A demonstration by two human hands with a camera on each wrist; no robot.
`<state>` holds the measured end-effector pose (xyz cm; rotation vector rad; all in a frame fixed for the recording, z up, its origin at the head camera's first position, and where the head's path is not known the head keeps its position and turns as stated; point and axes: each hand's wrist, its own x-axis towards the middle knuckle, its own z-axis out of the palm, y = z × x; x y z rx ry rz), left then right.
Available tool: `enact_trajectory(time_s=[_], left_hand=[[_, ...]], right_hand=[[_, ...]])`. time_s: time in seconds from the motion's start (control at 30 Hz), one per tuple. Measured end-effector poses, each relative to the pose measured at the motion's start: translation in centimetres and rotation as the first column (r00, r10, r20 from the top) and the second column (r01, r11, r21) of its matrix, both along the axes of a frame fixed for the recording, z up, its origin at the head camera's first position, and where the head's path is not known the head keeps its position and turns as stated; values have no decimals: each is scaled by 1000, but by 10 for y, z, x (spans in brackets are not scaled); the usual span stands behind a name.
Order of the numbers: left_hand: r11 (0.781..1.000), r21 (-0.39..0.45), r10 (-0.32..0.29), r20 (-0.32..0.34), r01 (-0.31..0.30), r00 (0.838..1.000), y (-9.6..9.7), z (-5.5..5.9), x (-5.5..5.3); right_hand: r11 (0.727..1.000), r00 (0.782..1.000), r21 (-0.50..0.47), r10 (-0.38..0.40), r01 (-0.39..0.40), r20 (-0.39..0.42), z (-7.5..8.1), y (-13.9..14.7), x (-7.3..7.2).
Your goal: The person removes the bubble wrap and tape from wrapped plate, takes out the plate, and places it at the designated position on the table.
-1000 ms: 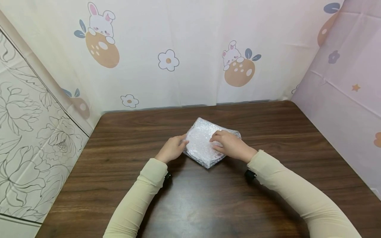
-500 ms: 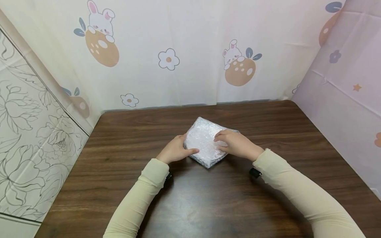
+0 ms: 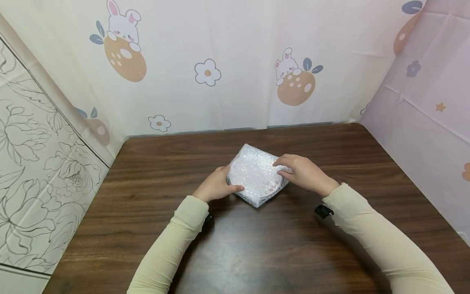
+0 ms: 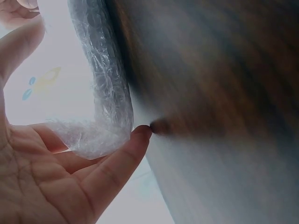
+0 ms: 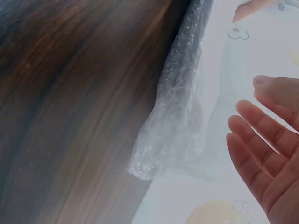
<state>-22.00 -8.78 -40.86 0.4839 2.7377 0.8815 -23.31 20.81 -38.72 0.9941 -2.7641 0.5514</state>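
Note:
A flat, roughly square package wrapped in clear bubble wrap (image 3: pixel 253 173) lies on the wooden table, one corner towards me. My left hand (image 3: pixel 216 185) holds its left side, the thumb over the top and the fingers around the edge. The left wrist view shows this hand (image 4: pixel 56 172) cupped about a bubble-wrapped corner (image 4: pixel 105 116). Over the package's right corner hovers my right hand (image 3: pixel 302 171), fingers loosely bent. In the right wrist view that hand (image 5: pixel 268 144) stands apart from the wrap (image 5: pixel 173 107) with nothing in its fingers. What the wrap contains cannot be made out.
The brown wooden table (image 3: pixel 154 163) reaches back to a curtain (image 3: pixel 242 102) printed with rabbits and flowers. A floral-patterned panel (image 3: pixel 47 163) borders the left side, and a pale curtain (image 3: pixel 429 122) the right. Each wrist wears a small black device (image 3: pixel 324 211).
My left thumb has come over the package's top near its left edge. My right hand has drawn back to the right, from the package's middle to its right corner. The package has barely moved.

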Motion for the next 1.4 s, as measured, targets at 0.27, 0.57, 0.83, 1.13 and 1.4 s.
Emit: enact_trajectory(time_s=[0.27, 0.57, 0.83, 1.13, 1.4], left_hand=[[1000, -5, 3, 7, -3, 1000, 0, -1, 0], [1000, -11, 0, 9, 0, 1000, 0, 0, 0], [1000, -17, -4, 6, 4, 1000, 0, -1, -1], [1000, -18, 3, 5, -3, 1000, 0, -1, 0], [1000, -21, 9, 13, -8, 1000, 0, 0, -1]], right_hand=[[998, 996, -15, -56, 56, -63, 4, 9, -1], [992, 993, -83, -98, 92, -70, 11, 17, -5], [994, 996, -70, -84, 82, -28, 7, 12, -4], [999, 999, -18, -31, 31, 25, -3, -9, 0], [998, 998, 30, 58, -58, 0, -13, -29, 4]])
